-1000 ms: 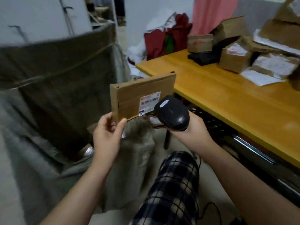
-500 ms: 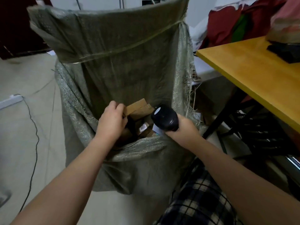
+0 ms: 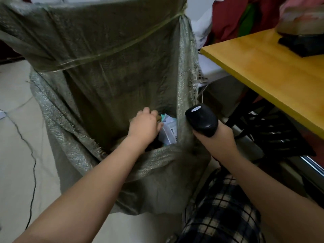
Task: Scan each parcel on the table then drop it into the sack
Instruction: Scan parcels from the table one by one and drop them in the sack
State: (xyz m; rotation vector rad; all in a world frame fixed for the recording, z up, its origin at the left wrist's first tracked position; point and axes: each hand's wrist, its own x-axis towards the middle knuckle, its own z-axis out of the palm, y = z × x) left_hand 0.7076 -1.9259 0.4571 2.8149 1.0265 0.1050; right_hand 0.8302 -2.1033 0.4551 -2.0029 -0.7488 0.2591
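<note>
Left grip [image 3: 143, 127] is down in the sack [image 3: 105, 67], fingers curled over a brown parcel [image 3: 158, 118] corner; holding or released, I cannot tell. Right grip [image 3: 215, 137] holds the scanner [image 3: 201, 120]. Next parcel [image 3: 298, 23] sits right, by the table [image 3: 263, 67] far edge.

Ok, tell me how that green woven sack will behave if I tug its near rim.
Probably floppy: the sack sags and folds at its near rim. It likely won't slide easily, since a cord seems to hold its far side up and parcels weigh the bottom.

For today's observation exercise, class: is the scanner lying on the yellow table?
No, the right hand grips the scanner beside the sack, off the table.
</note>
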